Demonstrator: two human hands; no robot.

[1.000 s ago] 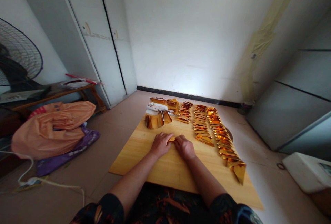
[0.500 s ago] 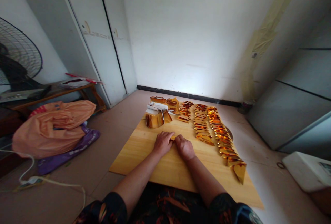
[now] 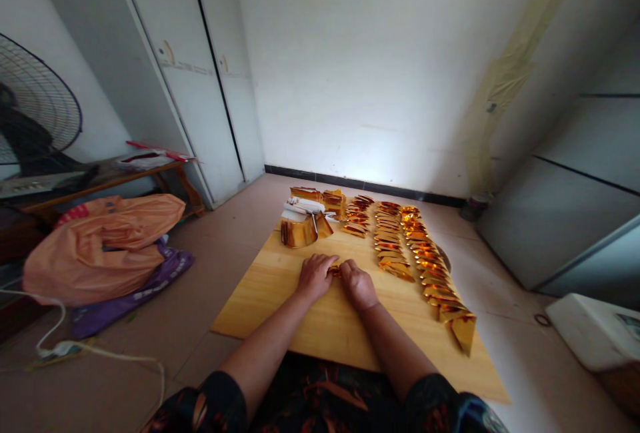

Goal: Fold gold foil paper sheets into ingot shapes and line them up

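Over the middle of the wooden board point(image 3: 265, 306), my left hand point(image 3: 316, 276) and my right hand point(image 3: 357, 285) meet around a small piece of gold foil paper point(image 3: 336, 271). Fingers of both hands are closed on it from either side, and they hide most of it. Just beyond my left hand stands a curved stack of gold foil sheets point(image 3: 299, 233). To the right of my right hand run rows of folded gold foil pieces point(image 3: 395, 240), overlapping one another; the longest row point(image 3: 433, 270) reaches toward the board's right front.
Behind the curved stack lie a white paper bundle point(image 3: 303, 205) and more gold sheets point(image 3: 334, 201). On the floor at left are an orange bag point(image 3: 100, 246), a purple bag point(image 3: 135, 293) and a white cable point(image 3: 120, 355). A white box point(image 3: 593, 330) stands at right.
Both hands stay in almost the same place. The gold foil between the fingers has shifted slightly and shows a little differently.
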